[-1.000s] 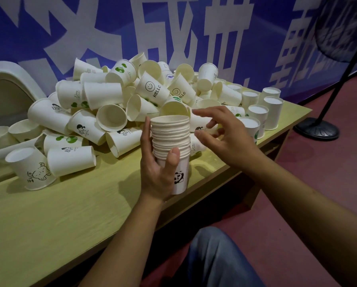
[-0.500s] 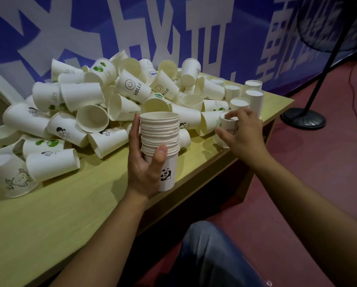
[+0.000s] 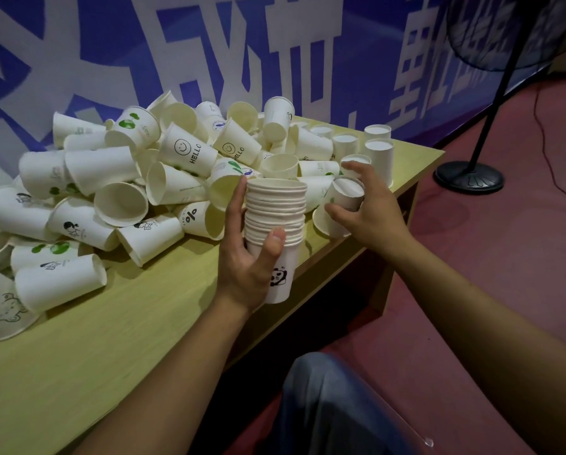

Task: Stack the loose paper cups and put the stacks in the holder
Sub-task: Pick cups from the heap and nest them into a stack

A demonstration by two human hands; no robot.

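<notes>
My left hand [image 3: 247,257] grips an upright stack of white paper cups [image 3: 276,221] with a panda print on the bottom cup, held just above the table's near edge. Right of the stack, my right hand [image 3: 370,208] grips a single upside-down white cup [image 3: 347,193], tilted and partly lifted off the table. A big heap of loose paper cups [image 3: 137,178] lies behind and left of the stack. No cup holder is in view.
The yellow-green table [image 3: 110,339] has a bare stretch at front left. Several upside-down cups [image 3: 378,152] stand at its far right corner. A fan stand's base [image 3: 468,178] sits on the red floor beyond. A blue banner wall [image 3: 340,54] rises behind. My knee [image 3: 334,405] is below.
My right hand went from beside the stack out to the upside-down cups at the right, took hold of one and tipped it up. The left hand kept the stack steady.
</notes>
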